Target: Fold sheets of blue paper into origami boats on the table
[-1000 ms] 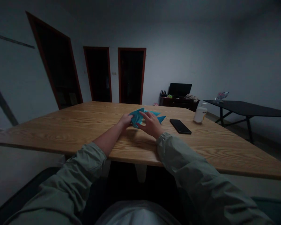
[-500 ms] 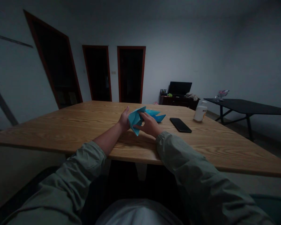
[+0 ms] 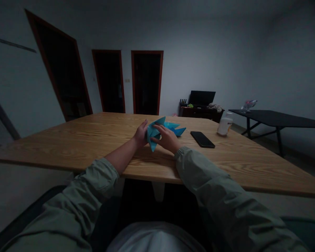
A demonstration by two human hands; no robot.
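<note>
A folded light-blue paper piece (image 3: 152,132) with pointed corners is held above the wooden table between both hands. My left hand (image 3: 141,134) supports it from the left side, its fingers mostly hidden behind the paper. From the right, my right hand (image 3: 168,139) has its thumb and fingers closed on the inner folds. Just beyond my right hand lies another blue folded paper (image 3: 180,131), its pointed tips showing and its near part hidden by the hand.
On the wooden table (image 3: 94,140), a black phone (image 3: 202,139) lies right of my hands, with a white bottle (image 3: 224,124) farther right. A black table (image 3: 275,118) stands at the right. Against the back wall is a dark cabinet (image 3: 199,112) with a screen (image 3: 202,98).
The held paper has turned slightly and its body looks narrower, with its upper tip higher and farther right. My left hand has shifted slightly right. The phone and bottle stay put.
</note>
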